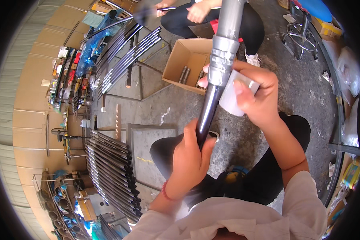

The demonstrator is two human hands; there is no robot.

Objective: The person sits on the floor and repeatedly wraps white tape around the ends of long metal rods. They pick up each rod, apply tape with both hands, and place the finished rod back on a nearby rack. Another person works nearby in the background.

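A long metal tube rises away from me: its near section (211,106) is glossy and dark, its far section (230,18) thicker and grey. The silvery collar (222,56) joining them looks wrapped in something shiny, perhaps clear film. My left hand (190,154) is closed round the near end of the dark section. In my right hand (262,90) is a whitish roll (230,100) that looks like tape or wrapping film. It sits right beside the tube, just below the collar. Some fingers of that hand pass behind the tube and are partly hidden.
Beyond my hands stands an open cardboard box (176,60) with several short metal cylinders inside. Dark tubes lie in a row (108,168) at left, others farther off (132,56). A co-worker (180,20) sits opposite, holding a rod. A wheeled stool (302,38) is at far right.
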